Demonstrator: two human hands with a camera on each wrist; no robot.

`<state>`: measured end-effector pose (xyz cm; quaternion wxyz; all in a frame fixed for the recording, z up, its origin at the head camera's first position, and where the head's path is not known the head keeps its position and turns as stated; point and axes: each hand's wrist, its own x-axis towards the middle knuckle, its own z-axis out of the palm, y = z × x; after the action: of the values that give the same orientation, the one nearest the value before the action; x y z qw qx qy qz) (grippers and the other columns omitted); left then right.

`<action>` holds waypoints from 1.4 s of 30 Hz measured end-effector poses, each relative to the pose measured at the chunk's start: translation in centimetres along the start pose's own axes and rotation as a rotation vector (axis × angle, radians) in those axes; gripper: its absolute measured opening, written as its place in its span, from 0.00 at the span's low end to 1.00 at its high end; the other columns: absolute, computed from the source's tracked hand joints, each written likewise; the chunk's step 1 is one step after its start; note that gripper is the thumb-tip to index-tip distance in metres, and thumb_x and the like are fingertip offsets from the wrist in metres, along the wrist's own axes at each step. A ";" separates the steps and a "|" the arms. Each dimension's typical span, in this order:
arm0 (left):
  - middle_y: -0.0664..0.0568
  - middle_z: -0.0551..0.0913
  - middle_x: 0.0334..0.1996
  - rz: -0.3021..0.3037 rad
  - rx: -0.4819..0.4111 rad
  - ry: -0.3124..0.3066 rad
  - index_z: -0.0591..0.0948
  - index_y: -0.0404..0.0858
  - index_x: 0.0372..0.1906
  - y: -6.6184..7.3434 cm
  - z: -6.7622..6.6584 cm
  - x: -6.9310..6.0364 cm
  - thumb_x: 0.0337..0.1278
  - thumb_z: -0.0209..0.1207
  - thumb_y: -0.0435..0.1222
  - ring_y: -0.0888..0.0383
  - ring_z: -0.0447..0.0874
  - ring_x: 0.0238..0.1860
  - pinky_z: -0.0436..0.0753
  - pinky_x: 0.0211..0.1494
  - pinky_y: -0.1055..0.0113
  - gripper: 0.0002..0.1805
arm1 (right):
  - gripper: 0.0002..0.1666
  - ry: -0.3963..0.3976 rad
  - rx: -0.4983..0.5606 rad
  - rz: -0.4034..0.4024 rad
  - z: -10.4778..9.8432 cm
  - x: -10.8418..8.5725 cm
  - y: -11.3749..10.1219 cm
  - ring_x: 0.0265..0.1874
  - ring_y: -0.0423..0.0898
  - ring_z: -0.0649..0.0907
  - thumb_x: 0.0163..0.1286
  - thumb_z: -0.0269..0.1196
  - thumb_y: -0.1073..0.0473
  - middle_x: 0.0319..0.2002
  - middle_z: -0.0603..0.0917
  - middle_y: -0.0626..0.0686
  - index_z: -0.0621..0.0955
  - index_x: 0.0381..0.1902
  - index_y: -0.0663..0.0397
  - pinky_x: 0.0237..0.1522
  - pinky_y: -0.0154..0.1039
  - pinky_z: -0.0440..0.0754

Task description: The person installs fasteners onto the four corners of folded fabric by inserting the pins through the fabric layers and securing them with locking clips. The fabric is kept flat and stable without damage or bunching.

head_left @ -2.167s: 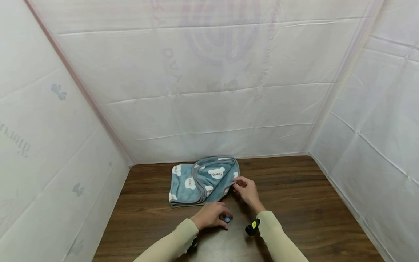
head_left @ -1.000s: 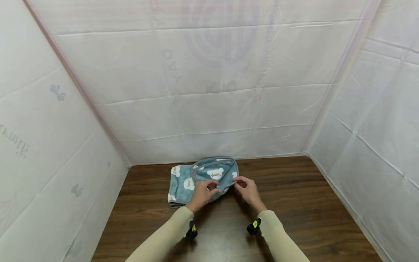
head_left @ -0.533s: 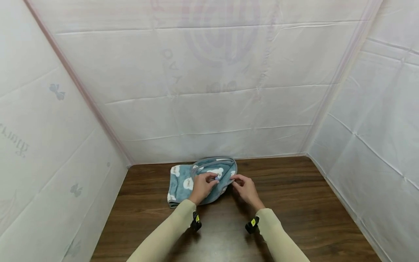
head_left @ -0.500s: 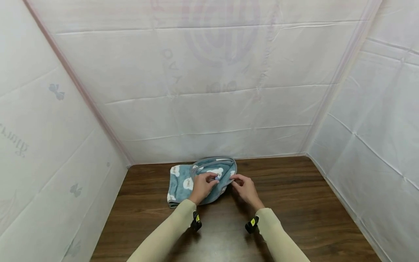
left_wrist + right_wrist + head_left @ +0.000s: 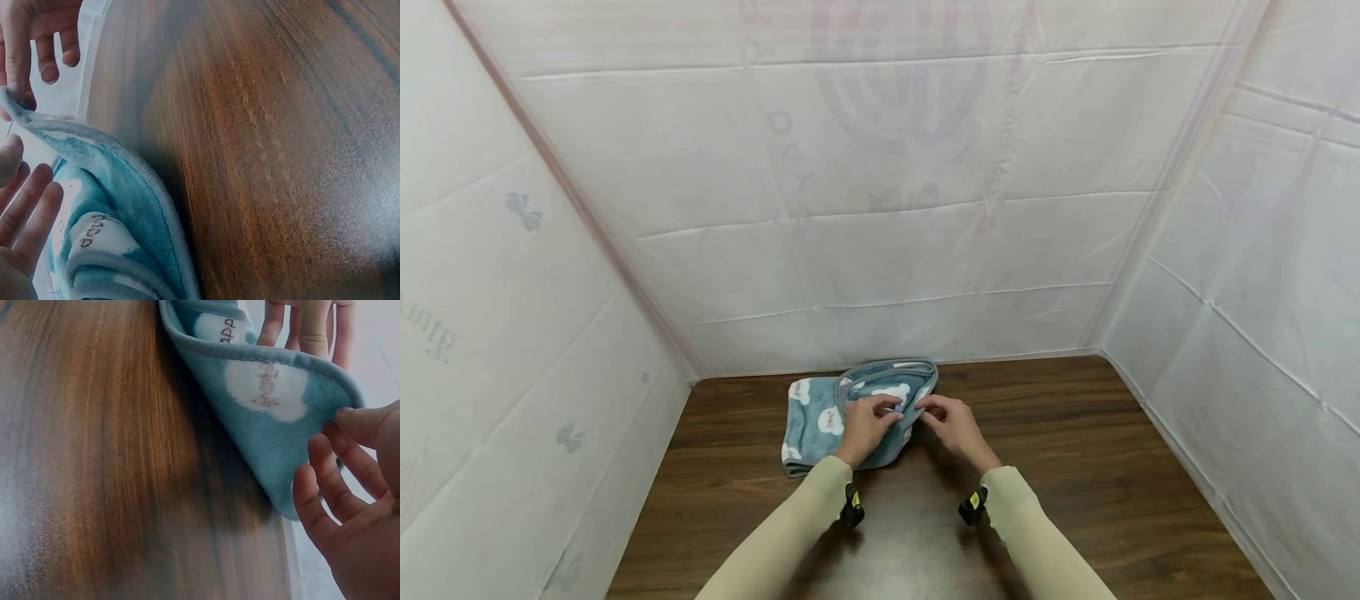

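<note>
A teal fleece blanket [image 5: 880,446] with grey piping and white bear-head patches lies folded against the back wall. My right hand [image 5: 955,425] pinches its bordered edge between thumb and index finger; the right wrist view shows that raised flap of blanket [image 5: 269,431] close up. Over the blanket's middle, my left hand [image 5: 865,429] pinches a small bluish object [image 5: 898,407] between thumb and fingertips, its kind too small to tell. Behind the lifted edge, the fingers of the left hand [image 5: 312,331] show in the right wrist view.
Dark brown wood-grain table [image 5: 1060,500] runs under both forearms. White fabric walls [image 5: 880,275] enclose it at the back and on both sides. Each wrist wears a black strap device [image 5: 852,506].
My left hand has moved from the table in front up over the blanket, carrying the small bluish object. My right hand has drawn the pinched edge slightly left, folding it inward.
</note>
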<state>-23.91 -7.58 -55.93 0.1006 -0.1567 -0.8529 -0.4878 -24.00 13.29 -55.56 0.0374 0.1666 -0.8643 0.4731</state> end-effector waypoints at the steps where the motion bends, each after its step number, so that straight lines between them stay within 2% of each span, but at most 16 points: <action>1: 0.43 0.90 0.44 -0.002 0.001 -0.002 0.90 0.38 0.49 0.1 0.0 0.0 0.59 0.70 0.28 0.51 0.91 0.38 0.88 0.41 0.59 0.13 | 0.11 -0.005 -0.003 -0.004 0.0 0.1 0.0 0.32 0.42 0.83 0.72 0.67 0.67 0.42 0.89 0.48 0.89 0.48 0.50 0.35 0.37 0.81; 12: 0.43 0.90 0.44 0.007 0.022 -0.004 0.89 0.33 0.50 0.1 0.1 -0.1 0.60 0.71 0.29 0.51 0.91 0.37 0.88 0.41 0.59 0.13 | 0.12 -0.033 0.005 0.028 0.3 0.2 -0.1 0.28 0.41 0.79 0.72 0.66 0.68 0.38 0.87 0.47 0.88 0.47 0.47 0.31 0.37 0.79; 21: 0.46 0.90 0.44 0.035 0.029 -0.001 0.89 0.34 0.50 -0.2 0.1 -0.2 0.59 0.71 0.31 0.52 0.91 0.37 0.88 0.42 0.60 0.13 | 0.11 -0.032 0.009 0.031 0.5 0.0 0.0 0.28 0.42 0.79 0.72 0.66 0.68 0.39 0.88 0.48 0.88 0.47 0.50 0.31 0.37 0.79; 26: 0.47 0.91 0.44 0.069 0.063 -0.007 0.89 0.34 0.49 -0.3 0.2 -0.1 0.59 0.71 0.31 0.53 0.91 0.38 0.88 0.42 0.60 0.13 | 0.11 -0.029 0.010 0.023 0.6 -0.1 0.1 0.29 0.42 0.80 0.72 0.66 0.68 0.40 0.88 0.48 0.89 0.47 0.50 0.31 0.37 0.79; 34: 0.48 0.90 0.45 0.030 0.067 -0.023 0.89 0.36 0.50 -0.2 0.3 -0.1 0.60 0.71 0.32 0.53 0.91 0.38 0.88 0.41 0.60 0.13 | 0.11 -0.023 0.015 0.026 0.6 -0.1 0.2 0.29 0.43 0.80 0.71 0.66 0.68 0.40 0.88 0.49 0.89 0.46 0.49 0.31 0.37 0.79; 42: 0.48 0.90 0.46 0.038 0.068 -0.028 0.89 0.36 0.50 -0.2 0.2 -0.2 0.60 0.71 0.31 0.54 0.91 0.38 0.88 0.41 0.61 0.13 | 0.12 -0.019 0.015 0.029 0.5 -0.2 0.2 0.29 0.42 0.80 0.71 0.66 0.68 0.39 0.88 0.48 0.89 0.46 0.47 0.31 0.37 0.79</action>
<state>-23.84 -7.50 -56.24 0.1033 -0.1762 -0.8671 -0.4543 -23.83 13.01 -56.07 0.0212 0.1590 -0.8632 0.4787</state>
